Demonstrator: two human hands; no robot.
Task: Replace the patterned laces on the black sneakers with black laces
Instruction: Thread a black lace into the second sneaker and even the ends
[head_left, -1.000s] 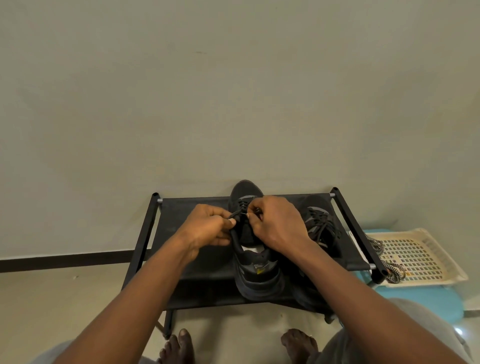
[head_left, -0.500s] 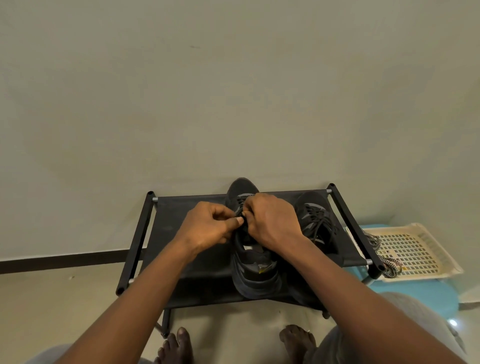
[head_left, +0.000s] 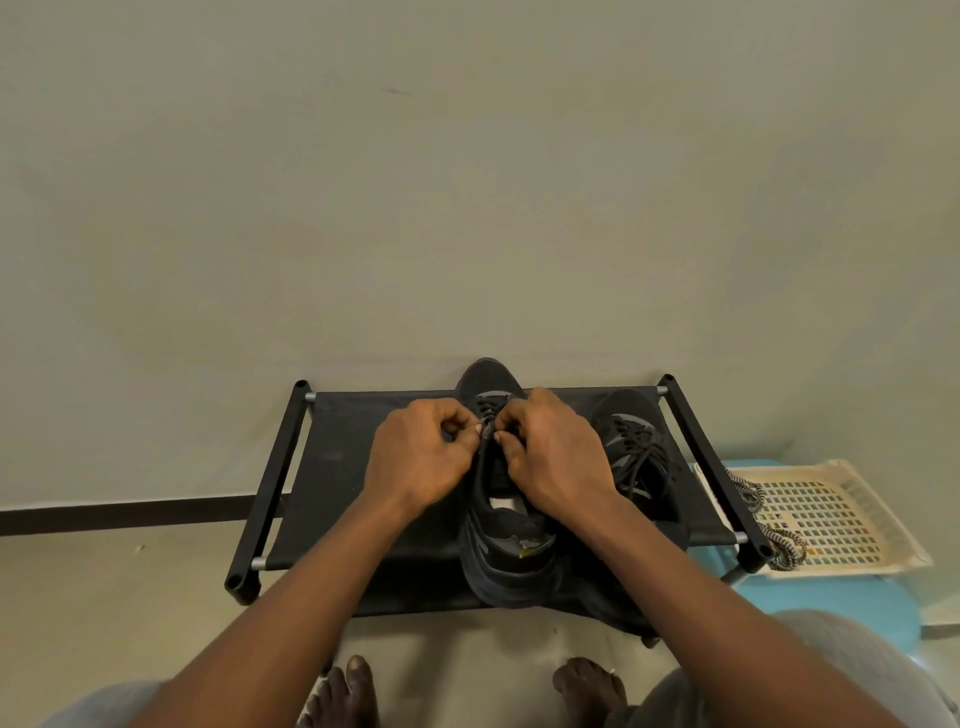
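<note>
Black fabric sneaker (head_left: 511, 551) mid-relacing, left hand (head_left: 421, 460) and right hand (head_left: 563, 460) together pinching its thin black lace (head_left: 487, 430); twin black sneaker (head_left: 635, 447) right of them seemingly done.

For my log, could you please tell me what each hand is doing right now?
Left hand: closed, pinching the black lace.
Right hand: closed, pinching the same black lace.

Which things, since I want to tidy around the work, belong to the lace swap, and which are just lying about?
Job: left hand, right hand, both pinching the black lace; middle sneaker; right sneaker; patterned laces, already off.
Lying about: rack under the shoes; cream basket; blue surface beneath it.
</note>
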